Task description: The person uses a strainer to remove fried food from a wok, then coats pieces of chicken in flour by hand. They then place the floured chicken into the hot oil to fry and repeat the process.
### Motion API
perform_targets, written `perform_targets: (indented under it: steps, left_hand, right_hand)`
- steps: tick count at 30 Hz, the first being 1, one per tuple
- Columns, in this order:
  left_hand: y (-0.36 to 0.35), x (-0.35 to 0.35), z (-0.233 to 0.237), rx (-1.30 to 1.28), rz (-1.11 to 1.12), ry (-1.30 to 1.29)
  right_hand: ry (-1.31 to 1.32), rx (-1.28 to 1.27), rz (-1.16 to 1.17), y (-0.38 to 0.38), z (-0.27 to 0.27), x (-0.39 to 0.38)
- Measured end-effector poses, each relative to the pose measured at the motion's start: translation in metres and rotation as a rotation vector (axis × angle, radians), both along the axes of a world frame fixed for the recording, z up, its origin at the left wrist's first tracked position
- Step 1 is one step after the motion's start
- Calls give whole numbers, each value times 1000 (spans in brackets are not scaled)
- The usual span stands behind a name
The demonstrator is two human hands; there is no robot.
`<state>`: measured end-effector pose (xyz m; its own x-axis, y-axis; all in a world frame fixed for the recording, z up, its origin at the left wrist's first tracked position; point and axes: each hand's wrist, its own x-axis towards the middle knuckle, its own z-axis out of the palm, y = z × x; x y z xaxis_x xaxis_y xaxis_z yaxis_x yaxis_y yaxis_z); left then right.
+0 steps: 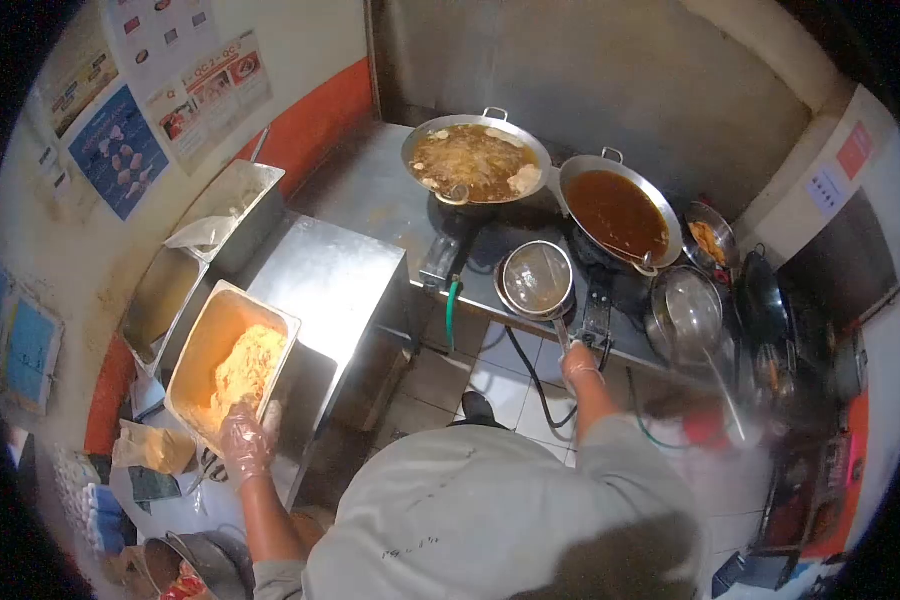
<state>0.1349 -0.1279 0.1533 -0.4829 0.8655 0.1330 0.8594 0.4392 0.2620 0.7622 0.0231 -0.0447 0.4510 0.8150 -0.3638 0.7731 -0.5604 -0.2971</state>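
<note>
My left hand (248,445), in a clear plastic glove, is closed over the near corner of a pale rectangular tub (182,388). Its fingertips reach inside, beside a heap of flour-coated pieces (248,365). The tub leans with its opening toward me. My right hand (578,365), also gloved, grips the handle of a round wire strainer (537,278). This strainer is over a round metal vessel at the counter's front edge, mostly hidden beneath it. Behind it, a wok (420,180) holds bubbling oil with pale pieces frying.
Another wok (576,172) of dark oil stands to the right. Farther right are a pan (722,222) with fried food and a second strainer (692,305). A steel table (320,265) and deep metal bins (260,185) are at left. A green hose (451,315) hangs from the counter.
</note>
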Motion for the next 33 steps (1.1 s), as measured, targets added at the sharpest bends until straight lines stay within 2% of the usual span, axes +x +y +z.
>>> perform_targets:
  steps: [2, 3, 5, 10, 12, 14, 15, 16, 18, 20, 23, 25, 26, 27, 28, 29, 30, 31, 32, 33]
  left_hand:
    - [-2, -11, -14, -147, -26, 124]
    - [-2, -13, -13, -142, -24, 125]
    - [-1, -12, -7, -217, -14, 58]
    - [-4, -4, 3, -139, -23, 61]
    - [-7, -4, 6, -102, -46, 27]
    - [-6, -10, 0, -127, -40, 37]
    - [-6, -14, -1, -137, -53, 17]
    - [-8, -17, 0, -147, -63, -6]
    - [-7, -24, -3, -216, -18, -25]
    - [-9, -25, 1, -257, -27, -45]
    - [-12, -32, 1, -272, -28, -95]
    - [-10, -29, 6, -298, -57, -124]
    - [-11, -28, 7, -281, -41, -113]
    - [-10, -26, 8, -268, -34, -102]
    - [-8, -27, 8, -306, -41, -108]
    - [-8, -27, 7, -316, -95, -104]
    - [-8, -25, 6, -313, -68, -95]
    - [-6, -24, 5, -310, -47, -83]
    - [-5, -24, 2, -316, -106, -75]
    - [-5, -24, -1, -295, -80, -44]
  right_hand:
    - [-81, -47, 49, 19, -3, -2]
    - [-163, -101, 96, 27, -1, -3]
    - [-164, -98, 71, 28, 31, -19]
    - [-236, -103, 39, 32, 78, -54]
    - [-333, 146, 264, 18, 106, -81]
    - [-209, 414, 565, 13, 97, -84]
    - [-136, 425, 577, 10, 96, -96]
    - [-63, 426, 592, 4, 90, -104]
    - [-88, 247, 697, 10, 20, -84]
    - [-78, 0, 755, -5, 28, -100]
    - [-72, -123, 928, -9, 20, -114]
    - [-228, -60, 1119, 4, 38, -142]
    - [-211, 51, 1171, 25, 26, -152]
    - [-236, -53, 1156, 18, 97, -201]
    - [-163, -12, 1158, 5, 170, -245]
    - [-73, 100, 1259, 5, 201, -271]
    - [-110, 252, 1368, -5, 247, -300]
    - [-49, 386, 1387, -17, 284, -327]
    - [-187, 234, 1458, -22, 320, -359]
    - [-76, 436, 1574, -35, 350, -378]
